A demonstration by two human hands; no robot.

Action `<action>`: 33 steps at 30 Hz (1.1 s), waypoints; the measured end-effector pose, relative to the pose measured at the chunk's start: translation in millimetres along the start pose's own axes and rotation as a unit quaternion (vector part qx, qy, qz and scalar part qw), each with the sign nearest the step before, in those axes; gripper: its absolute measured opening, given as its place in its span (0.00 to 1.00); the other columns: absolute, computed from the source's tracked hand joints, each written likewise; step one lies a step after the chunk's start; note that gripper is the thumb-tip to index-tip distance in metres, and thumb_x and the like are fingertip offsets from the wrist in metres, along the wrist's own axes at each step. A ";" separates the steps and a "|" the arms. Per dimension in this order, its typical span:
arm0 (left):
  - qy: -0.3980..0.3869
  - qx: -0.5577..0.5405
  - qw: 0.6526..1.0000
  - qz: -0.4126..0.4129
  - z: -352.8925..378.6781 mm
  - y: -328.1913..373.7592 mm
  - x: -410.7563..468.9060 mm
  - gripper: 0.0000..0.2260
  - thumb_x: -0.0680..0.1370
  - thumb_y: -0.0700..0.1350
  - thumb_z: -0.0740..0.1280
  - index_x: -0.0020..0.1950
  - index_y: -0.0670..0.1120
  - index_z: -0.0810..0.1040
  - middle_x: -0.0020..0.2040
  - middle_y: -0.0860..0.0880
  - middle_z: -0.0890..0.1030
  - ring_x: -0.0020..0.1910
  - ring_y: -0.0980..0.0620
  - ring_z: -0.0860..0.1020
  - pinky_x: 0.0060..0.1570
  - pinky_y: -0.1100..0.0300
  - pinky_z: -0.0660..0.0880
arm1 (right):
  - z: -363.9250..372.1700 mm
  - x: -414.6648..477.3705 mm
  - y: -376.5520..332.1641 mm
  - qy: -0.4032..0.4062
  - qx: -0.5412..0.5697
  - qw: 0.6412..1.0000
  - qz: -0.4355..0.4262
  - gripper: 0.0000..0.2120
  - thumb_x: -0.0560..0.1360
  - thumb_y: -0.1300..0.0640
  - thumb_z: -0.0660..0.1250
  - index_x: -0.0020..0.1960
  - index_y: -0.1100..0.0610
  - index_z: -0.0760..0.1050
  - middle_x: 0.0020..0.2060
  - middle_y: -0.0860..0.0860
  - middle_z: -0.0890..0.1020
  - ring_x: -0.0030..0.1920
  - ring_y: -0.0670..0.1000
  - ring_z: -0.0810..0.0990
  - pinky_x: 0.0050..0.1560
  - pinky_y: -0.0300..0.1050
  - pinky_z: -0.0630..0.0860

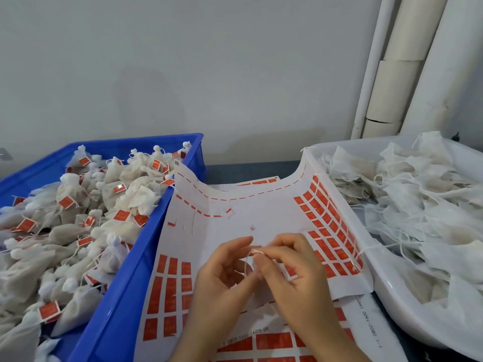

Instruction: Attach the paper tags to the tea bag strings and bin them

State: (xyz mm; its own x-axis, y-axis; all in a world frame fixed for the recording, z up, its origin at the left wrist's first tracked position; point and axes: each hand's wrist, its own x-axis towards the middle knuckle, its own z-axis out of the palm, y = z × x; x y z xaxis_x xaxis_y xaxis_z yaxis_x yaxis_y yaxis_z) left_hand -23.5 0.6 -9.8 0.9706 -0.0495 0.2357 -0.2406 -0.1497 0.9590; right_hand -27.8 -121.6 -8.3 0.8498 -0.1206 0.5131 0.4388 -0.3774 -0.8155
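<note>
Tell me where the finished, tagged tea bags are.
Head view, left side: the tagged tea bags are heaped in the blue bin, beside the tag sheet.

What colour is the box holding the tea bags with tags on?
The crate is bright blue, clearest in the head view.

Blue bin (125, 296) ran off frame left and bottom; white tub (392, 296) ran off right. Print on red tags (324, 246) was illegible. Part of string (247, 265) hid behind right hand (300, 283).
</note>
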 end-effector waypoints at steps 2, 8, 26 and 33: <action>0.015 0.010 1.000 0.020 -0.2 -1.2 0.2 0.19 0.65 0.52 0.72 0.54 0.56 0.77 0.41 0.54 0.82 0.35 0.54 0.78 0.35 0.65 0.76 | -0.7 -2.3 -1.9 0.002 0.034 0.999 0.019 0.04 0.69 0.42 0.64 0.42 0.38 0.76 0.41 0.40 0.79 0.49 0.40 0.77 0.44 0.27 0.73; 0.059 0.073 0.994 0.049 0.4 -3.8 1.1 0.06 0.67 0.51 0.73 0.43 0.54 0.81 0.43 0.57 0.78 0.33 0.52 0.77 0.31 0.66 0.74 | -10.1 -3.5 -4.7 0.020 0.145 0.987 0.062 0.06 0.71 0.46 0.68 0.40 0.47 0.79 0.38 0.42 0.82 0.43 0.45 0.80 0.42 0.33 0.77; 0.181 0.091 0.978 0.056 -3.6 -6.1 -0.2 0.07 0.67 0.47 0.70 0.40 0.60 0.79 0.34 0.48 0.77 0.32 0.60 0.75 0.31 0.75 0.70 | -12.9 -10.3 -5.2 -0.105 0.255 0.956 0.102 0.03 0.68 0.59 0.67 0.40 0.58 0.78 0.39 0.48 0.85 0.38 0.47 0.83 0.40 0.35 0.78; 0.128 -0.148 0.979 -0.060 -8.5 -6.0 3.3 0.11 0.78 0.37 0.60 0.49 0.46 0.82 0.42 0.46 0.85 0.42 0.47 0.83 0.35 0.63 0.79 | -13.7 -6.0 -4.6 -0.088 0.288 0.943 0.139 0.06 0.71 0.57 0.69 0.36 0.55 0.77 0.36 0.55 0.84 0.33 0.50 0.80 0.37 0.39 0.77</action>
State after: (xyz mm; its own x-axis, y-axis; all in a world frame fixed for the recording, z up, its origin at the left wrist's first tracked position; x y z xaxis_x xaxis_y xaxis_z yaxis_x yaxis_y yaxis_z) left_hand -18.7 9.8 -13.4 0.9721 0.2054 0.1135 -0.1468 0.1547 0.9770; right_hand -38.9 -131.8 -4.0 0.9687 0.0325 0.2462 0.2338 0.2141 -0.9484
